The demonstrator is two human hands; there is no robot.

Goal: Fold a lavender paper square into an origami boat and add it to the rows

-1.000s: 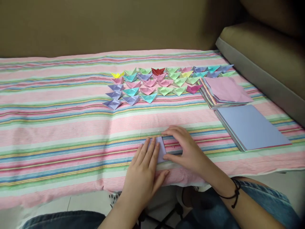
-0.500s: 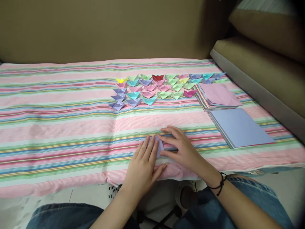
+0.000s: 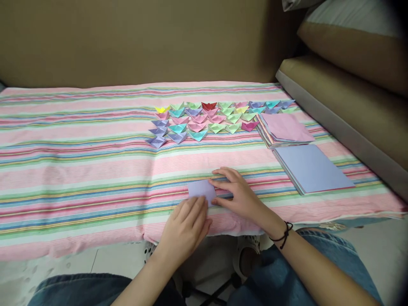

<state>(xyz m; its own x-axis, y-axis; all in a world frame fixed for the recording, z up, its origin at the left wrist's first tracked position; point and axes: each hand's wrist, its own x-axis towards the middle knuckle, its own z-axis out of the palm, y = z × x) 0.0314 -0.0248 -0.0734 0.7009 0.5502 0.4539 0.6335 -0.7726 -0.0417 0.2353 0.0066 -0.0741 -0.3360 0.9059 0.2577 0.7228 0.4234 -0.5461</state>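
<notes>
1. Your left hand [image 3: 186, 223] is resting at the near side of a small lilac paper [image 3: 200, 188], its fingers bent and lying close together over the near edge; you are hiding that edge, so I cannot tell whether they are pinching it.
2. Your right hand [image 3: 237, 193] is reaching in from the right, thumb and index finger standing moderately apart at the paper's right edge, the other fingers spreading above the cloth.
3. The lilac paper is lying flat on the striped cloth [image 3: 79, 170], near the cloth's front edge and between your two hands.
4. Beyond your hands, small folded paper boats [image 3: 196, 127] are standing in rows, lilac, pink, green, blue, yellow and red among them.
5. To the right of your hands, a blue-topped paper stack [image 3: 314, 169] is lying just in front of a pink-topped paper stack [image 3: 288, 127].
6. A dark cord bracelet [image 3: 283, 236] is circling your right wrist.
7. Brown cushions [image 3: 350, 123] are bordering the cloth at right.
</notes>
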